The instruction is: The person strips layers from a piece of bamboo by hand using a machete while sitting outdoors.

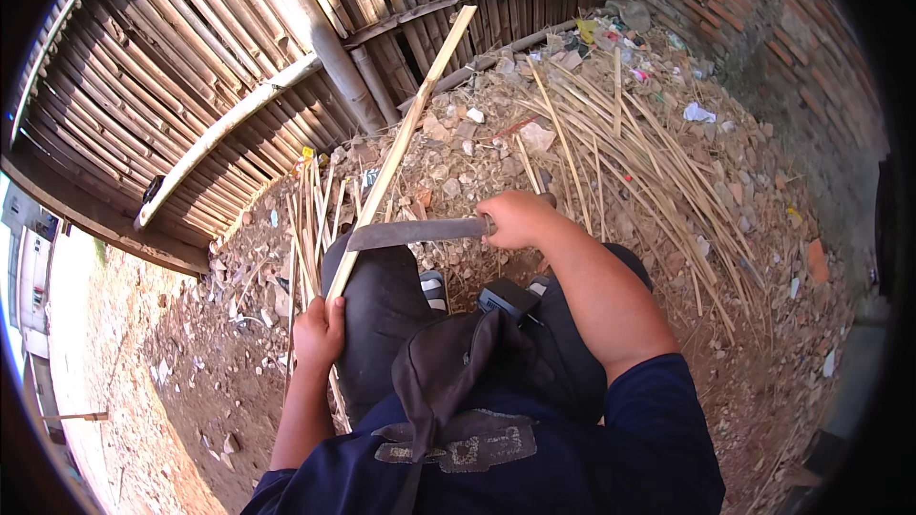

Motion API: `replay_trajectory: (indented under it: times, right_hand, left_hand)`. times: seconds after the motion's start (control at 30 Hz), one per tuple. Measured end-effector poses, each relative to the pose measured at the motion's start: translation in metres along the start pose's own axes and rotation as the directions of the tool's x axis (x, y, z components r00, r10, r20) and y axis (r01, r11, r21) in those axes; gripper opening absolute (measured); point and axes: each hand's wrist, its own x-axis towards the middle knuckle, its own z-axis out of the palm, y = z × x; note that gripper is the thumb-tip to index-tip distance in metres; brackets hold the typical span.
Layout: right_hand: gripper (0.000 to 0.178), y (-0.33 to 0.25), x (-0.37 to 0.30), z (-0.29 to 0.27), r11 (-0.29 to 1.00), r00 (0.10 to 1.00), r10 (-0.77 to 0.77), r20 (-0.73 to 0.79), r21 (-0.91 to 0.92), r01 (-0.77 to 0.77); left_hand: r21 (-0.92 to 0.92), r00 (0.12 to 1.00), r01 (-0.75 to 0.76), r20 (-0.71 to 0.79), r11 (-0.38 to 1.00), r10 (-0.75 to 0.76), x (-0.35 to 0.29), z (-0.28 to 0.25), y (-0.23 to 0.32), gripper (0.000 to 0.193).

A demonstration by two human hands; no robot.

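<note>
My right hand (520, 219) is closed round the handle of a machete (410, 233), whose broad dark blade points left. Its tip end meets a long pale bamboo strip (401, 148), which slants up and away across my left thigh. Lower on the strip, my left hand (320, 329) grips it with the thumb along its side. The strip's far end rises in front of the bamboo wall, and its near end runs down beside my left leg.
Many split strips (639, 153) lie on the stony ground at right; another bunch (310, 219) lies at left. A bamboo wall (219, 86) stands ahead, a brick wall (763, 29) at far right. A black bag (448, 362) and small black box (508, 299) rest at my lap.
</note>
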Motion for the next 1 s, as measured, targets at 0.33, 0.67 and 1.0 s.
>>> replay_trajectory:
  times: [0.33, 0.67, 1.0]
  right_hand:
    - [0.041, 0.002, -0.001, 0.001, 0.998, 0.998, -0.057, -0.029, 0.001, 0.057]
    - [0.041, -0.004, -0.007, -0.018, 0.998, 0.998, 0.045, 0.051, -0.056, -0.042]
    - [0.037, 0.008, -0.021, -0.025, 0.980, 0.984, 0.180, -0.013, -0.082, -0.181]
  left_hand:
    - [-0.002, 1.000, 0.013, -0.009, 1.000, -0.013, 0.001, -0.002, 0.003, 0.051]
    - [0.041, 0.996, 0.075, 0.044, 0.996, -0.077, -0.004, -0.014, 0.007, 0.050]
    - [0.083, 0.972, 0.123, 0.192, 0.989, -0.137, -0.011, -0.028, 0.002, 0.049]
